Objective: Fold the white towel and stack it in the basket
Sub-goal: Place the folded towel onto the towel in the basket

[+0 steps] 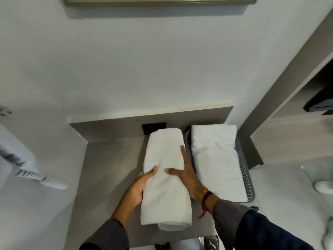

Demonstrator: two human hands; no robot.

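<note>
A folded white towel (pixel 164 192) lies lengthwise on the grey counter (pixel 108 168), a long thick bundle. My left hand (pixel 140 186) grips its left side, thumb on top. My right hand (pixel 185 175) clasps its right side, fingers stretched along the edge. To the right stands a grey perforated basket (pixel 247 179) holding another folded white towel (pixel 218 159) that fills most of it. The towel in my hands sits just left of the basket's rim.
A black socket plate (pixel 154 128) is set in the low back wall behind the towel. A white corded phone (pixel 27 170) hangs at the left. A white marble surface (pixel 288 204) with a small round white object (pixel 323 186) lies to the right, beside a wooden shelf unit (pixel 297 105).
</note>
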